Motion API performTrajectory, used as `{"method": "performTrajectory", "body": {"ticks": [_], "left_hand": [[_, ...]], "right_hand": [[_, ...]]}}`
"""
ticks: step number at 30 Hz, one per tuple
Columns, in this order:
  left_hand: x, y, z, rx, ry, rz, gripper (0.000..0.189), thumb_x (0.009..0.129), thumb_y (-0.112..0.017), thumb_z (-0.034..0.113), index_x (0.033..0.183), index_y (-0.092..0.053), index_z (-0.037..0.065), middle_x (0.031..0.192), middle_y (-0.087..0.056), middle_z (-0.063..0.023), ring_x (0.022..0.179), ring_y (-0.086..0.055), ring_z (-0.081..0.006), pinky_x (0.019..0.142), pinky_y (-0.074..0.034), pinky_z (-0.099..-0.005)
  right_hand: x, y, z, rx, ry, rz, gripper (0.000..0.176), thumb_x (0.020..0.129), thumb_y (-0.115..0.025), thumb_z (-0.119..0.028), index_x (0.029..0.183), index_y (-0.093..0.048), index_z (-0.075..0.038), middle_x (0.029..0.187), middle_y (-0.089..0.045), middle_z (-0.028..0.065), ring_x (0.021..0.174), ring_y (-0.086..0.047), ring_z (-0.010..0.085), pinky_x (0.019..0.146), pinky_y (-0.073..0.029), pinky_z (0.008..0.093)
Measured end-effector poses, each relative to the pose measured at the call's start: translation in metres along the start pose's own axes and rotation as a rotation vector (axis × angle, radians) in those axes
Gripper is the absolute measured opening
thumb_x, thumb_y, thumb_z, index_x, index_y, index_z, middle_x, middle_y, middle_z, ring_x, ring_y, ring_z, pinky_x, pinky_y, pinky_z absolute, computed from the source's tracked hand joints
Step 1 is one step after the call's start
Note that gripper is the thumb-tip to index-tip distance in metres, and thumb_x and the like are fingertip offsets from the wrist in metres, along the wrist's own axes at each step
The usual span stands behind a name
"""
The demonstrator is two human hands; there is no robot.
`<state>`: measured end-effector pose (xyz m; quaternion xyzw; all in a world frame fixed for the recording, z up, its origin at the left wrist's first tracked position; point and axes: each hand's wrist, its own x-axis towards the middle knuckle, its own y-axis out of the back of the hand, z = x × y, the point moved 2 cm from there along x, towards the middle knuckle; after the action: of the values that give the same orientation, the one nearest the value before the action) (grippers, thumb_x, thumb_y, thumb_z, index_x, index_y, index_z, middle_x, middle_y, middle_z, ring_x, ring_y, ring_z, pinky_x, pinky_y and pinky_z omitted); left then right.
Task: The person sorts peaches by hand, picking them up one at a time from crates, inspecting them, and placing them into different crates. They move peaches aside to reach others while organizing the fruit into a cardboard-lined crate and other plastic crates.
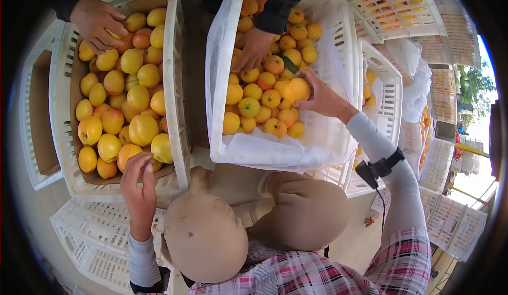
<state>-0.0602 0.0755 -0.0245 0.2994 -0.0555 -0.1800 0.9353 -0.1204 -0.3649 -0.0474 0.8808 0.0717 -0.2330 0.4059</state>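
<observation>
My right hand [320, 95] is closed around a yellow-orange fruit [297, 90] above the right crate [286, 155], which has a white liner and holds many similar fruits. My left hand [138, 181] is at the near edge of the left crate [117, 189], beside a yellow fruit [162, 147]; its fingers are bent, and no fruit shows in its palm. Larger yellow and orange fruits fill that cardboard-lined left crate.
Another person's hands reach in from the far side, one hand [99, 24] over the left crate, the other [255, 49] in the right crate. More white crates [100, 231] stand at the near left, with fruit-filled crates [389, 4] at the far right.
</observation>
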Motion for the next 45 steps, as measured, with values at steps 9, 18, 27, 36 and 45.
{"method": "performTrajectory", "body": {"ticks": [9, 18, 27, 36, 45], "left_hand": [[0.061, -0.027, 0.072, -1.285, 0.493, -0.704, 0.047, 0.099, -0.040, 0.033, 0.133, -0.040, 0.001, 0.113, -0.058, -0.0107, 0.090, -0.060, -0.0170, 0.079, -0.052, -0.0307], [0.063, -0.036, 0.073, -1.360, 0.323, -0.471, 0.058, 0.092, -0.056, 0.017, 0.141, -0.027, 0.005, 0.133, -0.043, -0.0083, 0.120, -0.048, -0.0190, 0.101, -0.043, -0.0342], [0.060, -0.017, 0.044, -0.704, 0.249, -0.305, 0.065, 0.073, -0.076, 0.027, 0.124, -0.045, 0.000, 0.106, -0.055, -0.0092, 0.098, -0.055, -0.0146, 0.084, -0.047, -0.0284], [0.153, 0.038, -0.096, -0.039, 0.303, 0.074, 0.054, 0.081, -0.065, 0.032, 0.122, -0.049, 0.000, 0.110, -0.058, -0.0188, 0.103, -0.058, -0.0281, 0.087, -0.047, -0.0354], [0.180, 0.041, -0.115, 0.474, 0.054, -0.237, 0.055, 0.077, -0.065, 0.036, 0.118, -0.056, 0.000, 0.116, -0.058, -0.0236, 0.108, -0.055, -0.0372, 0.094, -0.043, -0.0401]], "right_hand": [[-0.017, -0.004, -0.168, 0.943, 0.450, -0.227, 0.066, 0.072, -0.073, -0.005, 0.128, -0.038, -0.004, 0.131, -0.045, 0.0104, 0.121, -0.045, 0.0194, 0.102, -0.038, 0.0334], [-0.010, -0.017, -0.197, 0.292, 0.523, 0.030, 0.056, 0.077, -0.071, -0.006, 0.127, -0.046, -0.004, 0.121, -0.052, 0.0099, 0.104, -0.056, 0.0173, 0.081, -0.050, 0.0277], [-0.014, -0.023, -0.198, 0.612, 0.359, -0.180, 0.050, 0.083, -0.060, 0.000, 0.130, -0.040, 0.001, 0.124, -0.051, 0.0106, 0.098, -0.054, 0.0138, 0.084, -0.049, 0.0274], [-0.019, -0.034, -0.140, 0.574, 0.211, -0.041, 0.036, 0.088, -0.055, -0.006, 0.122, -0.047, 0.002, 0.116, -0.056, 0.0080, 0.092, -0.055, 0.0116, 0.085, -0.048, 0.0265], [-0.029, -0.024, -0.092, 0.339, 0.188, 0.001, 0.030, 0.089, -0.057, -0.011, 0.116, -0.053, 0.001, 0.108, -0.059, 0.0086, 0.088, -0.058, 0.0142, 0.079, -0.048, 0.0274]]}}
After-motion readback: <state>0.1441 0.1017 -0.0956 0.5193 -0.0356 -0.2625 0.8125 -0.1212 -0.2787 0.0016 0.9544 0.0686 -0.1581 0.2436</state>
